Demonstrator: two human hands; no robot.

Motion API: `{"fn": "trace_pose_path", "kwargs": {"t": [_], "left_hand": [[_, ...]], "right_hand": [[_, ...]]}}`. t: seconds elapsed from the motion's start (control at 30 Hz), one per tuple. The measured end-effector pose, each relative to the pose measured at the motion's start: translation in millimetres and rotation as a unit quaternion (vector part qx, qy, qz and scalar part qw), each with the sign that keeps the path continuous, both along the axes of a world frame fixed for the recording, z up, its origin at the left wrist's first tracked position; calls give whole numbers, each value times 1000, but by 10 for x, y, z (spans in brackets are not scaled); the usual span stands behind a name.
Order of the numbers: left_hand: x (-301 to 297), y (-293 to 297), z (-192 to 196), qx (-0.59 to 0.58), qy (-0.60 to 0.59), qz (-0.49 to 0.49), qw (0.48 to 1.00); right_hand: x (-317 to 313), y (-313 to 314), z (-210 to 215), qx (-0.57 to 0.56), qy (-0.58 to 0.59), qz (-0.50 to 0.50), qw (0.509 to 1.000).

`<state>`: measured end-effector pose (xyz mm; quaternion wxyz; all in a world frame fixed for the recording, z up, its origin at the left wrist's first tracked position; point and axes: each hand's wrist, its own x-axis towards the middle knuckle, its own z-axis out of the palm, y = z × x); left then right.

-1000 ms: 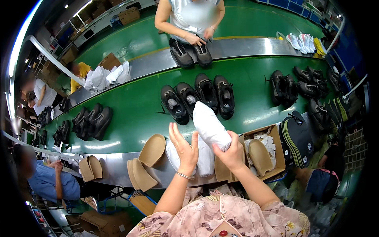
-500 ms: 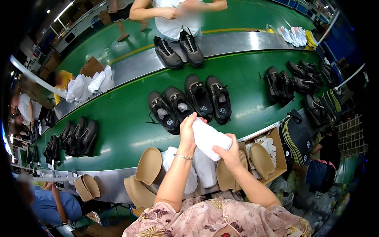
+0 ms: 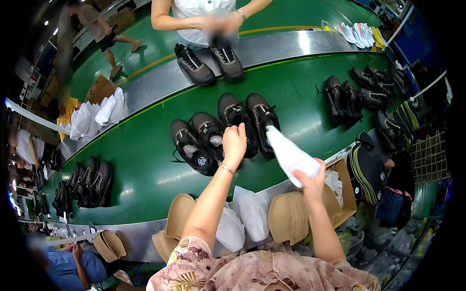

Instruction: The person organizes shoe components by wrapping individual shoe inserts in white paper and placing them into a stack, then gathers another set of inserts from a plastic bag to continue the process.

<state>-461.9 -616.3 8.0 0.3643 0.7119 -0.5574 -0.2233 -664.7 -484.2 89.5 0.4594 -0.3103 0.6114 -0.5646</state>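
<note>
Several dark grey and black sneakers stand in a row before me on the green belt. My left hand (image 3: 235,143), fingers closed, is over the opening of the third shoe from the left (image 3: 232,109); what its fingers grip is hidden. My right hand (image 3: 310,175) grips the wide end of a white tapered paper-wrapped bundle (image 3: 292,154). The bundle's narrow tip is at the opening of the rightmost shoe (image 3: 261,107); whether it touches cannot be told. Pale crumpled paper shows inside the two left shoes (image 3: 183,133).
Below the belt's near edge lie white wrapped bundles (image 3: 251,213), tan curved boards (image 3: 290,218) and a cardboard box (image 3: 348,186). More dark shoes stand at left (image 3: 99,179) and right (image 3: 374,97). Across the belt, a person (image 3: 204,22) works over a pair of shoes (image 3: 195,67).
My hands have parted. The left one has moved to the third shoe, while the right one has carried the white bundle rightward. A person at the far left has walked into fuller view.
</note>
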Motion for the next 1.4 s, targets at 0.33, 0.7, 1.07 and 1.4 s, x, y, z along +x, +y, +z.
{"fn": "trace_pose_path", "kwargs": {"t": [0.33, 0.7, 1.07, 1.4], "left_hand": [[-404, -348, -341, 116, -87, 59, 988], [-212, -262, -256, -94, -337, -392, 851], [283, -1117, -18, 11, -42, -233, 971], [720, -925, -255, 22, -11, -328, 944]], "right_hand": [[-348, 364, -48, -8, -45, -44, 998], [-364, 551, -171, -1, -31, -32, 999], [268, -52, -61, -21, 121, 120, 985], [1143, -1271, -261, -11, 571, 285, 770]]}}
